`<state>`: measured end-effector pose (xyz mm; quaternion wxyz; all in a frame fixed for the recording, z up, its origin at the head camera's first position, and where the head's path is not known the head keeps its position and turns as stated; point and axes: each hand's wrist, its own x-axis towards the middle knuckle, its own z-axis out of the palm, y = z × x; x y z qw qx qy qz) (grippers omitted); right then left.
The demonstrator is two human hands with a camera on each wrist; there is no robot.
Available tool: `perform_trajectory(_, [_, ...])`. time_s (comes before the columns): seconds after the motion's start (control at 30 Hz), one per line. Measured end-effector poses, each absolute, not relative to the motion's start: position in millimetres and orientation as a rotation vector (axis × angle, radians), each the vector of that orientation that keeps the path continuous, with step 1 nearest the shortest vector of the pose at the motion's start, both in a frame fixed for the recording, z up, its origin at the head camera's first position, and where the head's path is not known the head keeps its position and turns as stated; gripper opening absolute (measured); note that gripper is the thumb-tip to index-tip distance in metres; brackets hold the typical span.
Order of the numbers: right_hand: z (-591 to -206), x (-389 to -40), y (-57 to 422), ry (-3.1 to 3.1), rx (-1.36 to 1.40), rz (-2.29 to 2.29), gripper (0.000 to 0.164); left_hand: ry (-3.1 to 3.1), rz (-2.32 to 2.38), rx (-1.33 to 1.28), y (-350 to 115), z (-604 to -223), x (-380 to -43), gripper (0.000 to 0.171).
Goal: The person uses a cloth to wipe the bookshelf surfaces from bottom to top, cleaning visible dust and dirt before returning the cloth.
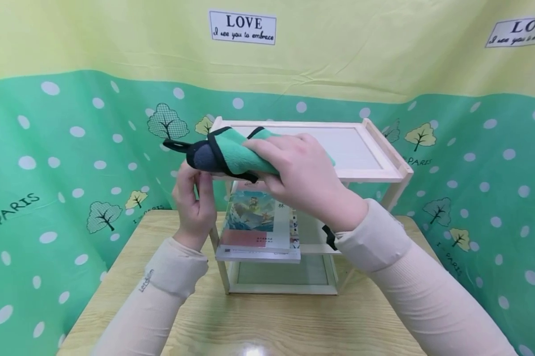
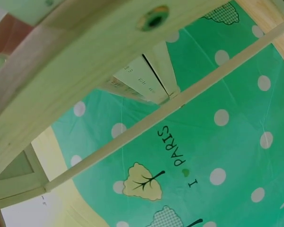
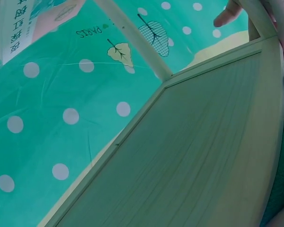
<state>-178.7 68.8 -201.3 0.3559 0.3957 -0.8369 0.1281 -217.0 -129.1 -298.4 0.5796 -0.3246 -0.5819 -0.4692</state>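
Note:
A small wooden shelf (image 1: 378,174) with a white top panel stands on the table. At its front left corner my left hand (image 1: 195,205) grips the top frame between thumb and fingers; part of that hand is hidden behind a cloth. My right hand (image 1: 305,175) holds this green cloth (image 1: 238,151), which has black edging, a dark grey patch and a black loop, over the left part of the top. In the right wrist view, some of the green cloth (image 3: 280,165) shows beside the frame, and the underside of the top panel (image 3: 180,142) fills the middle.
Books (image 1: 254,237) lie on the middle tier, jutting out at the front left. A small black object (image 1: 329,238) is partly hidden by the right sleeve. The wood-grain table (image 1: 267,326) extends in front. A green and yellow printed curtain (image 1: 94,163) surrounds the table.

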Motion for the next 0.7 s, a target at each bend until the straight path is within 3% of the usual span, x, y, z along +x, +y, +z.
perform_trajectory(0.13, [-203.0, -176.2, 77.6, -2.165, 0.990, 0.297, 0.033, -1.337, -1.115, -0.770, -127.6, -297.8, -218.3, 0.037])
perform_trajectory(0.7, [-221.5, -169.8, 130.7, -2.059, 0.902, 0.448, 0.034, -1.378, -1.169, -0.759, -126.1, -298.0, -211.2, 0.021])
